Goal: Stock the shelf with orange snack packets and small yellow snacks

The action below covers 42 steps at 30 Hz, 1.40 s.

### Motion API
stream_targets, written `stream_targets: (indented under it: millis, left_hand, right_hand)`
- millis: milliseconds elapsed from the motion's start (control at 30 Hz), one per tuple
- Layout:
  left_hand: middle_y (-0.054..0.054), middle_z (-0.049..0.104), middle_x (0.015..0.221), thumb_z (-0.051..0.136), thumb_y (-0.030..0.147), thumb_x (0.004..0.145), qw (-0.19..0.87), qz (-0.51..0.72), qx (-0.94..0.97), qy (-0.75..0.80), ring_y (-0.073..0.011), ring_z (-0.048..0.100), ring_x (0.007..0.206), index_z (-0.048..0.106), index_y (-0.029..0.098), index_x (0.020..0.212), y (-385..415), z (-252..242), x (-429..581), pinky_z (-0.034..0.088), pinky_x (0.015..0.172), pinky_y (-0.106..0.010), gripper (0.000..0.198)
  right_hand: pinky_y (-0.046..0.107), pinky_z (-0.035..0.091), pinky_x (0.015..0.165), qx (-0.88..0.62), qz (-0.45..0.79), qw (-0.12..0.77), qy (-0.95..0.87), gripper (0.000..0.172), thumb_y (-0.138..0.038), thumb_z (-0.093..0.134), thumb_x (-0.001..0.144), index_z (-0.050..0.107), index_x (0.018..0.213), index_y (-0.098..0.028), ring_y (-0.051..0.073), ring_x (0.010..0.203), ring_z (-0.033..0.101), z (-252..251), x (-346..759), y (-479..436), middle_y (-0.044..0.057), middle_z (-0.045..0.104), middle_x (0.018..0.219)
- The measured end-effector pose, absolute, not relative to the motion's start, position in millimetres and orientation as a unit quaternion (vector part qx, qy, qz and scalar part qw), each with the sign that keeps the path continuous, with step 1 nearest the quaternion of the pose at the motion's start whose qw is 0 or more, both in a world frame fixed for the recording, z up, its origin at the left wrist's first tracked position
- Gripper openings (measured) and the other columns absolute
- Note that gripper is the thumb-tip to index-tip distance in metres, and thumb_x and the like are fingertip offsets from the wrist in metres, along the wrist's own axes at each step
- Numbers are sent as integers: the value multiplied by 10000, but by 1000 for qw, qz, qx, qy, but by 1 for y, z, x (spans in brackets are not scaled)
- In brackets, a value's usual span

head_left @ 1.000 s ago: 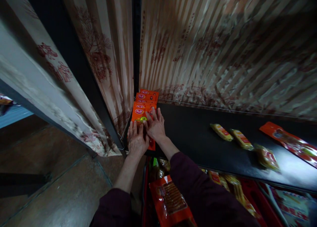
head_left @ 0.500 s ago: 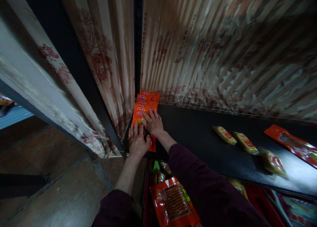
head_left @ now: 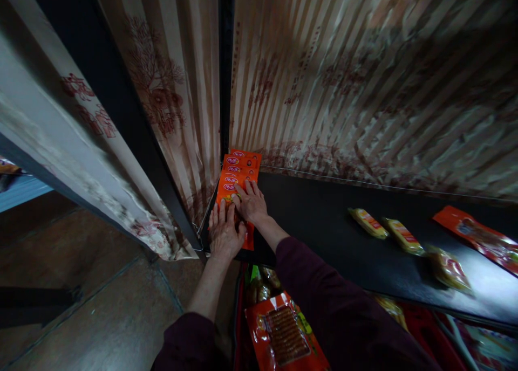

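A row of overlapping orange snack packets (head_left: 238, 169) lies at the left end of a black shelf (head_left: 319, 220), against the striped wall. My left hand (head_left: 223, 232) lies flat on the nearest packet with its fingers stretched out. My right hand (head_left: 251, 203) rests beside it on the same packet, fingers spread and pressing down. Both sleeves are dark purple.
Further right on the shelf lie three small yellow packets (head_left: 400, 235) and a long orange packet (head_left: 481, 239). Below the shelf edge a red basket (head_left: 421, 320) holds more packets, one large orange packet (head_left: 285, 333) on top. The brown floor (head_left: 101, 306) is at left.
Both hands have stayed on the nearest orange packet, sliding slightly toward the shelf's front edge. The view has shifted a little.
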<state>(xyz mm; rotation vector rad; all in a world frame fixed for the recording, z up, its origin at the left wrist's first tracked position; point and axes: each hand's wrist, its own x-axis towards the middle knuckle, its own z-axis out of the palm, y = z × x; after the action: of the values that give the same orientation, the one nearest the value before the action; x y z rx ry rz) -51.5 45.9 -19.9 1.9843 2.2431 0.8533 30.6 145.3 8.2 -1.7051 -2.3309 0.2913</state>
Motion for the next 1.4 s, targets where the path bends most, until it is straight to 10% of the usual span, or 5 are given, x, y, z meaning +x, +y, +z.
stream_targets:
  millis: [533,1400]
  left_hand:
    - [-221,294,1496,553,297,783,0,290,619,730,-341,291,1382,419,104,1370,48,-20,-54,291,1097,-513,632]
    - [-218,291,1499,512,306,820,-5,316,610,727,-344,295,1379,504,81,1304,47,-16,-58,277,1109,-516,534]
  right_hand:
    - [505,250,1112,-633,190,333,-673,580,-386,334,922,261,1458,-176,278,1445,110,-17,39,114,135,197,1548]
    - [450,168,1162,-622,289,371,-625,595,-383,317,918,318,1427,-75,252,1444,140,-16,37,95,155,230,1539]
